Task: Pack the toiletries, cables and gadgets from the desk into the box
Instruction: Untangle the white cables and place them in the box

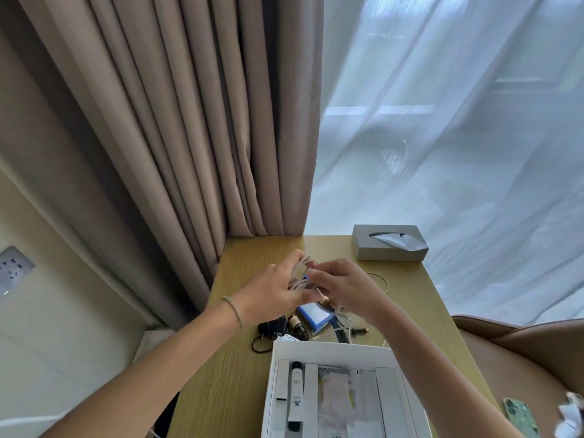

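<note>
Above the wooden desk (240, 368), my left hand (273, 290) and my right hand (343, 287) both grip a bundle of pale white cable (300, 275), looped between the fingers. Below the hands lie a blue-edged white gadget (313, 314), a black charger with its cord (271, 330), a small dark bottle (298, 325) and a cable with a plug (358, 330). The open white box (331, 347) stands at the near edge. Inside it are a white tube with a black cap (296, 393), white cartons and clear sachets.
A grey tissue box (390, 243) stands at the desk's far right corner, with a thin cable loop (380, 279) in front of it. A green phone (518, 417) lies at the right by a brown chair (512, 352). Curtains hang behind; a wall socket (14, 270) is at left.
</note>
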Available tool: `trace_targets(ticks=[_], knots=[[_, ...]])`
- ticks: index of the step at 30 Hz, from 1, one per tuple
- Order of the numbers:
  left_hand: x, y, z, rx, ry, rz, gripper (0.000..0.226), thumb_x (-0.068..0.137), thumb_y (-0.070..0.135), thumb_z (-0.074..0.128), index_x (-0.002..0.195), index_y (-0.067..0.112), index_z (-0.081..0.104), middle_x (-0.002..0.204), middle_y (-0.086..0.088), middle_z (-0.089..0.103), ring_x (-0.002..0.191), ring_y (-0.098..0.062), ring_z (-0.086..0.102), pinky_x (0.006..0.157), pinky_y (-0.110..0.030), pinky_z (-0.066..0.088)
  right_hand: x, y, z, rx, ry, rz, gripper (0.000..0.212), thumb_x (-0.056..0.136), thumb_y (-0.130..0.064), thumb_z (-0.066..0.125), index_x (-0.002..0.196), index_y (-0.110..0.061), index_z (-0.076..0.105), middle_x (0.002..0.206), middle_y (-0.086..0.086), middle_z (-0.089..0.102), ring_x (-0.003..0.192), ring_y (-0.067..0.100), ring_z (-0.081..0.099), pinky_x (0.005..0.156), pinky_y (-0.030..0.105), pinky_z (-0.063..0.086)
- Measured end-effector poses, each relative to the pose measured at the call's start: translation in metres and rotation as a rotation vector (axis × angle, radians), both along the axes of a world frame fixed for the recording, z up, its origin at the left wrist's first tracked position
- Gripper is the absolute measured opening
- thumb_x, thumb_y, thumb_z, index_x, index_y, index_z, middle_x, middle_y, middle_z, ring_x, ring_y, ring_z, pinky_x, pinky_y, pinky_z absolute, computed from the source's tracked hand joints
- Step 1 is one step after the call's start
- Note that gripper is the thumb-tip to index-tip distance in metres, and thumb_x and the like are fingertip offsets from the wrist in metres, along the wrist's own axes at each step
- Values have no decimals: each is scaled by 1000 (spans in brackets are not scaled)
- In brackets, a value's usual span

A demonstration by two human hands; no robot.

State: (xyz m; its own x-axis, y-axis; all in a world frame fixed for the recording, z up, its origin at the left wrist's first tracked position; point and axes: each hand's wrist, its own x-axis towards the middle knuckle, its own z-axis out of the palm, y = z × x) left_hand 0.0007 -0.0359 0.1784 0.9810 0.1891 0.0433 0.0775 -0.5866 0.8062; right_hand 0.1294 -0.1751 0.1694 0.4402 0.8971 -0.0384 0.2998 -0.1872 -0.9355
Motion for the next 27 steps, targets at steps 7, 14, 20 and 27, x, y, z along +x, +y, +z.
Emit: trace_targets(ticks=[7, 14, 20, 27], knots=[[-6, 5, 1, 167, 230, 72, 29, 99, 33, 57, 73, 22, 56, 55, 12, 48, 50, -5, 42, 52, -25, 35, 14, -9, -11, -12, 267, 80, 40, 104, -36, 54, 86, -6, 73, 67, 10, 63, 47, 17, 47, 45, 23, 40], [-19, 14, 3, -78, 173, 152, 23, 103, 29, 51, 87, 14, 59, 61, 4, 44, 49, -10, 37, 46, -25, 31, 33, -19, -28, 18, 320, 91, 39, 100, -43, 57, 82, -11, 72, 58, -3, 25, 52, 13, 16, 49, 28, 12], [-29, 26, -10, -212, 152, 250, 30, 100, 40, 53, 99, 12, 63, 58, 6, 43, 52, -13, 35, 48, -28, 29, 43, -27, -34, 155, 438, 28, 26, 98, -24, 62, 79, -8, 65, 62, 11, 32, 59, 20, 23, 56, 24, 27], [-34, 9, -24, -419, 65, 233, 40, 88, 48, 69, 108, 13, 72, 50, 14, 43, 43, -6, 33, 44, -17, 30, 21, -8, -17, 55, -118, -42, 25, 102, -17, 58, 81, -11, 69, 75, 8, 74, 72, 35, 66, 75, 46, 53]])
